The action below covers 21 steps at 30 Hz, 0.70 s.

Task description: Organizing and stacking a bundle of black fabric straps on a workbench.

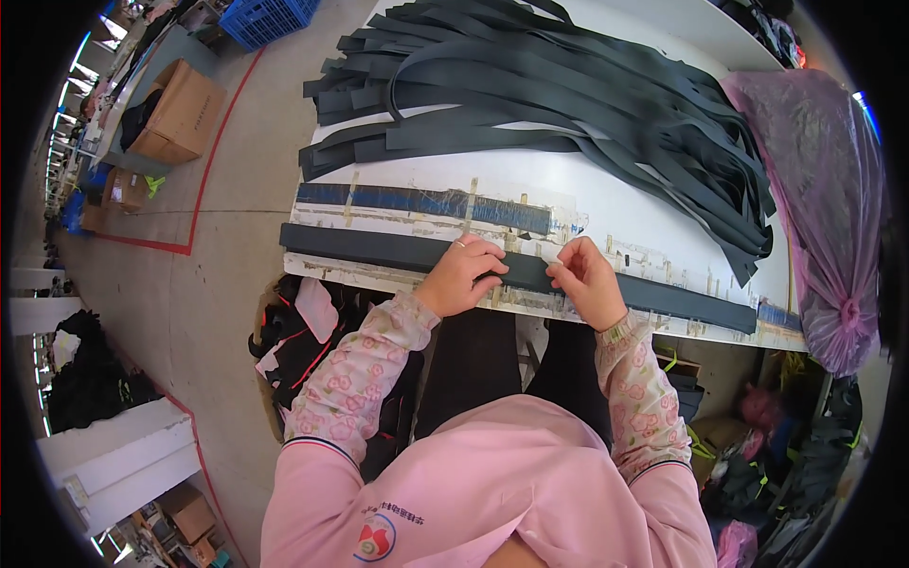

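A long dark grey fabric strip (369,250) lies straight along the front edge of the white table (625,204). My left hand (464,275) rests on its middle, fingers curled and thumb close to the index finger, gripping it. Just to the right, my right hand (587,281) pinches at the same strip between thumb and fingers; the exact pinch point is partly hidden. Behind both hands, a blue-and-black band (426,203) is taped to the tabletop. Farther back lies a big loose pile of similar dark strips (568,90), their ends fanned toward the left.
A pink translucent plastic bag (814,189) hangs at the table's right end. Dark and pink fabric (312,317) is heaped below the table's left front. Cardboard boxes (178,112) and a blue crate (265,21) stand across the floor, which carries red lines.
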{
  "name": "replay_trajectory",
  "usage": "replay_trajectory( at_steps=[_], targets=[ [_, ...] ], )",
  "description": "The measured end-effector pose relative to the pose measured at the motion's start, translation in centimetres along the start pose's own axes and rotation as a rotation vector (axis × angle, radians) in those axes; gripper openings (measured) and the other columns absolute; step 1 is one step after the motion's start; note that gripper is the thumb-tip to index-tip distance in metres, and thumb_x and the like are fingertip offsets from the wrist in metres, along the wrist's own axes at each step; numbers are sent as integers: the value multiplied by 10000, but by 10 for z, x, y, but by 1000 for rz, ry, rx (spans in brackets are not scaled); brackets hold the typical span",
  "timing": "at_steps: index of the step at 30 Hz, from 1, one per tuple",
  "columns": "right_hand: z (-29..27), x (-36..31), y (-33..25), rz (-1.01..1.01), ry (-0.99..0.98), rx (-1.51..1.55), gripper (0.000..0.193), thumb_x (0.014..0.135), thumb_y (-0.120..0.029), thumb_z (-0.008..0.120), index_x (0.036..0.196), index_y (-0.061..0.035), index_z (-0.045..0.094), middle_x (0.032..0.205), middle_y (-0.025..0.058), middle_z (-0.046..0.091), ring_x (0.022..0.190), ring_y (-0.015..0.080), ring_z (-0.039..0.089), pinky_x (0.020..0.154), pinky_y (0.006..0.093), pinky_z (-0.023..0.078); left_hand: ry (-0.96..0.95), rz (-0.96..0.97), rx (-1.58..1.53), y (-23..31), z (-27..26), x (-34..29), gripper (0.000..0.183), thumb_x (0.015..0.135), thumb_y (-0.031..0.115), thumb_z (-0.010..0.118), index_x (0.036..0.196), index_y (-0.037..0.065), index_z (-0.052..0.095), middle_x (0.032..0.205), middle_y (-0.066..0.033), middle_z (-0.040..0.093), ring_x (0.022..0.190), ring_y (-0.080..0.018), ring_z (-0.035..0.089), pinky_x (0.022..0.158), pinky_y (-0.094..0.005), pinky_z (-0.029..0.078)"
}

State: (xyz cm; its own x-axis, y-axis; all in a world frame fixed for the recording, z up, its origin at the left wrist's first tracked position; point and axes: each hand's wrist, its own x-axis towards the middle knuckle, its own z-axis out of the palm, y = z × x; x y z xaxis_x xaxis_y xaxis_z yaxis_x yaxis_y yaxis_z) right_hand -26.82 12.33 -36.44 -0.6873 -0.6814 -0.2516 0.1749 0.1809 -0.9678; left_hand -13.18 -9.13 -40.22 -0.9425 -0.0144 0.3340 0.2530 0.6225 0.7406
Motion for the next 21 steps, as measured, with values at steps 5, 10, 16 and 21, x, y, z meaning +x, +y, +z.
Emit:
replay_trajectory(
  at_steps=[5,10,16,21],
  targets=[
    [24,-12,-7,-161,-14,-381,216,904,-61,670,1058,-37,521,692,59,571,603,146,569,574,300,461,3,2,26,4,1,0,189,766,87,774,945,85,715,1088,-71,648,1047,-295,566,929,-401,455],
    [39,-13,-3,-183,-37,-575,179,897,-110,669,1044,-55,583,660,113,608,599,292,620,584,402,486,43,15,49,6,5,0,135,766,90,763,873,76,681,1082,-68,645,1033,-303,572,915,-412,454],
    [47,-12,-3,-180,-9,-617,113,873,-108,675,960,-53,627,656,129,634,622,325,649,591,429,503,71,31,53,5,6,0,106,772,100,758,826,91,667,1115,-31,672,1020,-293,583,915,-413,451],
    [52,-11,-3,-188,25,-634,102,866,-105,677,937,-47,631,661,140,644,628,333,659,599,432,513,84,35,67,4,7,0,114,768,102,758,816,93,655,1102,-28,678,1007,-285,587,915,-415,450]
  ],
)
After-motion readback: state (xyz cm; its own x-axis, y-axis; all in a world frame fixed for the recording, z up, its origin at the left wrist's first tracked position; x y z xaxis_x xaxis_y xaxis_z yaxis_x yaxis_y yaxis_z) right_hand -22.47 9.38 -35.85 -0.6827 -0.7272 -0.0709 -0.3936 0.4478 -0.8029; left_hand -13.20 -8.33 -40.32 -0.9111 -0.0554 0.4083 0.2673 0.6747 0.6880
